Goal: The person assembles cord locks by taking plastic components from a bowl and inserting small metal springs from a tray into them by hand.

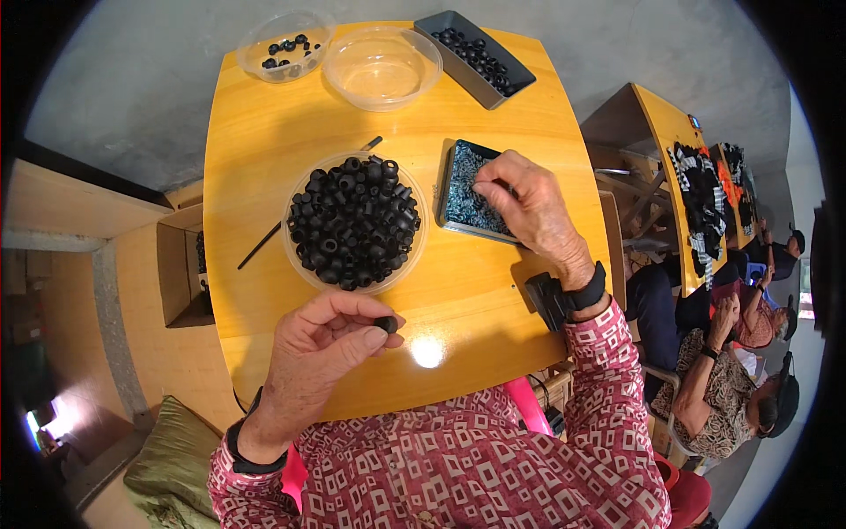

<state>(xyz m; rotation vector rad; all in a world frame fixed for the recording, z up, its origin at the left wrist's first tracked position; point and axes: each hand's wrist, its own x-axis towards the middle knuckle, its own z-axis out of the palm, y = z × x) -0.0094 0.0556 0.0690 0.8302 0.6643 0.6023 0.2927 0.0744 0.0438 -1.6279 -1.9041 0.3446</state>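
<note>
Near the table's front edge, my left hand (319, 351) pinches a small black rubber-like piece (386, 324) between thumb and fingers. My right hand (539, 204) is over a dark shallow tray (476, 232) at the right, thumb and fingers closed together. Whatever those fingertips may hold is hidden. Many tiny shiny, metallic-looking parts (463, 187) lie in that tray. Just beyond my left hand stands a clear round tub (425, 231), heaped with small black ring-shaped and cylindrical pieces (354, 220).
A thin black rod (258, 246) pokes out from the tub. At the back are a clear bowl (253, 63) with a few black pieces, another clear bowl (432, 81) and a grey bin (467, 81) of black pieces. A black object (548, 300) lies beside my right wrist. People (723, 397) sit at right.
</note>
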